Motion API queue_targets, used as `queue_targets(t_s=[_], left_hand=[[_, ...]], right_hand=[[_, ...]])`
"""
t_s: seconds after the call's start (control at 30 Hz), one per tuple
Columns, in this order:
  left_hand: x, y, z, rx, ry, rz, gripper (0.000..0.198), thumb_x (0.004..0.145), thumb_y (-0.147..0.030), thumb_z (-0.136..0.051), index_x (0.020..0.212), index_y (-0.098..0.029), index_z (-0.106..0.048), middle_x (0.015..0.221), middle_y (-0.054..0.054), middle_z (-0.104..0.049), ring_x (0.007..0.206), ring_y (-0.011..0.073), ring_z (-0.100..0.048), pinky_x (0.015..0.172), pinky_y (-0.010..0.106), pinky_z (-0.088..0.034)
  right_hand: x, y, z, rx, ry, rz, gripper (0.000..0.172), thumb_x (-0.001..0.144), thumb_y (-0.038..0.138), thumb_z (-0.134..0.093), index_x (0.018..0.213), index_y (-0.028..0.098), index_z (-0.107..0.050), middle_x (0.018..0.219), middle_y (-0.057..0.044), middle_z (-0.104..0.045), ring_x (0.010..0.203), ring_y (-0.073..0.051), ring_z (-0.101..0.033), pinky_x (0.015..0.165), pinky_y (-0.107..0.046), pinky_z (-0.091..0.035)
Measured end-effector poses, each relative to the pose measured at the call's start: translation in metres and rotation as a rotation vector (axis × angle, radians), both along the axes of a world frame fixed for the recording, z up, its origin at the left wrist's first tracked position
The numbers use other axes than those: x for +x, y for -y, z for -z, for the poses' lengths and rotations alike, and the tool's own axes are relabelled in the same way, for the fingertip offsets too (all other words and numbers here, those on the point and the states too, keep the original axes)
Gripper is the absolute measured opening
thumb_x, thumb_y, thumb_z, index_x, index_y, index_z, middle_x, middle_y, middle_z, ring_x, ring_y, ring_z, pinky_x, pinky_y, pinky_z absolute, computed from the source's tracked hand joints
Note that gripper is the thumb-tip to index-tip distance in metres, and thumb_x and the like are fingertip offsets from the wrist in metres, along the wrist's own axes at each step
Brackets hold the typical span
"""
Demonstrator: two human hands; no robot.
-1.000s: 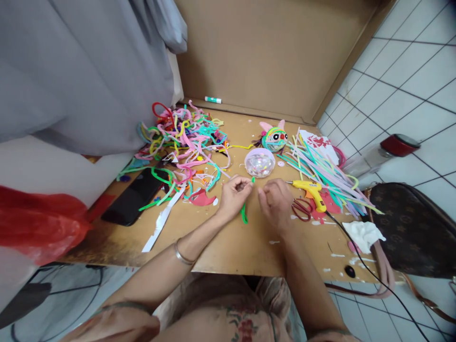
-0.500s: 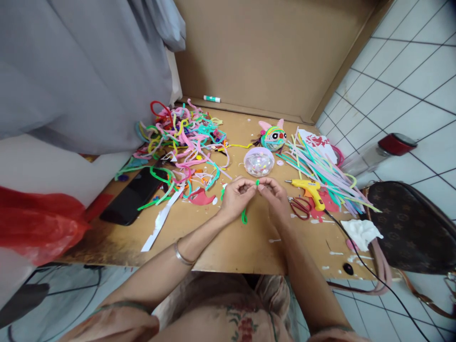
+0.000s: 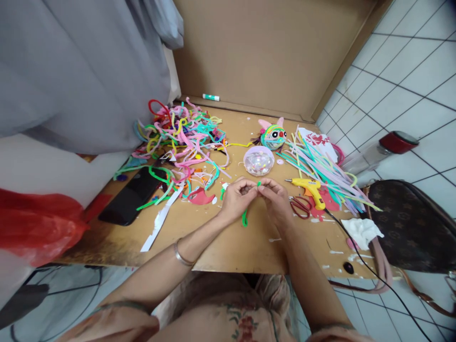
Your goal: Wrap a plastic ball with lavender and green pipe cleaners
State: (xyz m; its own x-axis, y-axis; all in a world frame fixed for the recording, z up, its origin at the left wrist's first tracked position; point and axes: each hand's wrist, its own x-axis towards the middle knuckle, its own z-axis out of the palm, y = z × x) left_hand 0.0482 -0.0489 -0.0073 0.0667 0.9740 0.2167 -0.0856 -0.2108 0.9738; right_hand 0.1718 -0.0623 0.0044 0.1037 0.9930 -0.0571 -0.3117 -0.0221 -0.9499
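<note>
Head cam view: both hands meet just in front of the glitter dome (image 3: 259, 160), low over the counter (image 3: 228, 247). Left hand (image 3: 238, 197) and right hand (image 3: 276, 199) each have a narrow pinch grip on the top end of 1 green pipe cleaner (image 3: 244, 218), fingertips nearly touching. Its green tip shows between them, pointing at the dome. The lower end hangs below the left hand in a small loose curl, on or just off the counter, can't tell which. My read on progress: only the top end is being worked and the rest of the stem is unshaped, so early on this piece. 1 wrapped figure (image 3: 273, 135) with eyes and pink ears sits just behind the dome and looks done. Yellow glue gun (image 3: 311, 188) and scissors (image 3: 300, 206) lie right of the dome, near the right hand, neither touched. Straight stems (image 3: 320, 166) fan out further right of the dome, tangled pile (image 3: 181, 137) left of it, phone (image 3: 131, 197) beyond that.
</note>
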Motion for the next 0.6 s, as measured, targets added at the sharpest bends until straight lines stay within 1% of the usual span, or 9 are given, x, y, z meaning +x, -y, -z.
queue_targets(t_s=[0.13, 0.27, 0.4, 0.6], left_hand=[[-0.0004, -0.0003, -0.0002, 0.000, -0.012, -0.002, 0.012, 0.073, -0.026, -0.066, 0.067, -0.016, -0.069, 0.067, -0.001, -0.057, 0.059, 0.0091, -0.048, 0.055, 0.021, -0.038], [-0.0002, -0.0007, -0.0003, -0.003, -0.015, -0.009, 0.012, 0.074, -0.025, -0.065, 0.067, -0.016, -0.068, 0.066, -0.001, -0.056, 0.059, 0.0091, -0.047, 0.055, 0.021, -0.038], [-0.0002, -0.0015, 0.0012, -0.016, -0.010, -0.015, 0.011, 0.073, -0.024, -0.066, 0.068, -0.016, -0.068, 0.066, -0.001, -0.056, 0.059, 0.0094, -0.047, 0.056, 0.021, -0.038], [-0.0006, -0.0029, 0.0045, -0.027, 0.001, -0.020, 0.010, 0.073, -0.025, -0.068, 0.069, -0.016, -0.068, 0.066, -0.001, -0.057, 0.059, 0.0093, -0.047, 0.057, 0.022, -0.038]], right_hand=[[0.0028, -0.0021, 0.0037, 0.033, 0.081, 0.032, 0.024, 0.059, 0.033, -0.081, 0.073, 0.021, -0.065, 0.068, 0.003, -0.063, 0.064, -0.012, -0.053, 0.067, -0.027, -0.043], [0.0050, -0.0035, 0.0060, 0.099, 0.213, 0.088, 0.021, 0.063, 0.035, -0.079, 0.074, 0.021, -0.067, 0.068, 0.002, -0.065, 0.064, -0.013, -0.055, 0.066, -0.027, -0.044], [0.0036, -0.0024, 0.0051, 0.162, 0.320, 0.134, 0.019, 0.067, 0.036, -0.076, 0.074, 0.020, -0.068, 0.069, 0.001, -0.066, 0.065, -0.013, -0.057, 0.066, -0.028, -0.047], [0.0014, -0.0003, 0.0018, 0.275, 0.509, 0.228, 0.013, 0.072, 0.032, -0.070, 0.070, 0.020, -0.068, 0.070, 0.000, -0.065, 0.064, -0.014, -0.057, 0.064, -0.027, -0.048]])
